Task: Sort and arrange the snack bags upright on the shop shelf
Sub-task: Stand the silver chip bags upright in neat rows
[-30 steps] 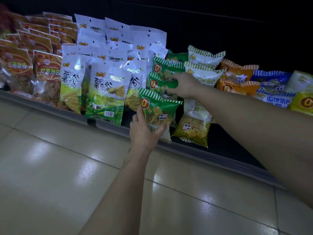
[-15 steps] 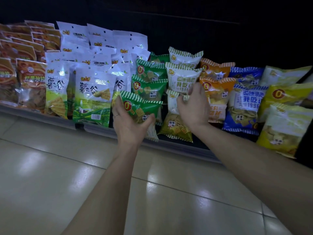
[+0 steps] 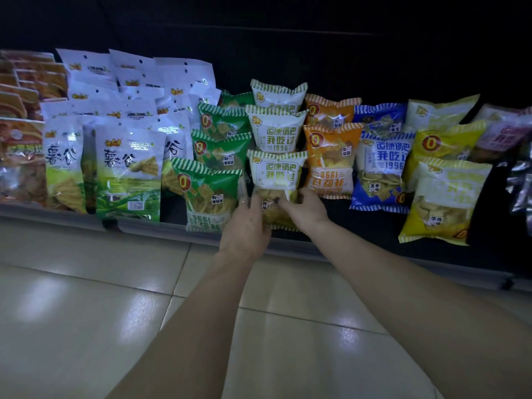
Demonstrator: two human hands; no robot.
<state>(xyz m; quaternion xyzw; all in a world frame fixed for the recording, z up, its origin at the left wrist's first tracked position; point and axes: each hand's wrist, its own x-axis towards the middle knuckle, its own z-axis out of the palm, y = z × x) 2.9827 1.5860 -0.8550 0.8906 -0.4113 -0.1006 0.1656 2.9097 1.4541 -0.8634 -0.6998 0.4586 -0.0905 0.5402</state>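
with our left hand [image 3: 247, 223] and right hand [image 3: 305, 209] both pinching its lower half, we steady the white snack bag [image 3: 277, 174] at the shelf [image 3: 290, 245] front edge; light, puffy and crinkly, it seems best held by its sides.

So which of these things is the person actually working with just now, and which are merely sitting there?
In the job:
- white and green snack bag, front of its column
- left hand and right hand, both gripping its lower part

Just sitting there:
- green striped bag beside it
- orange bag
- blue bag
- yellow bag
- tall white and green packs
- floor tiles
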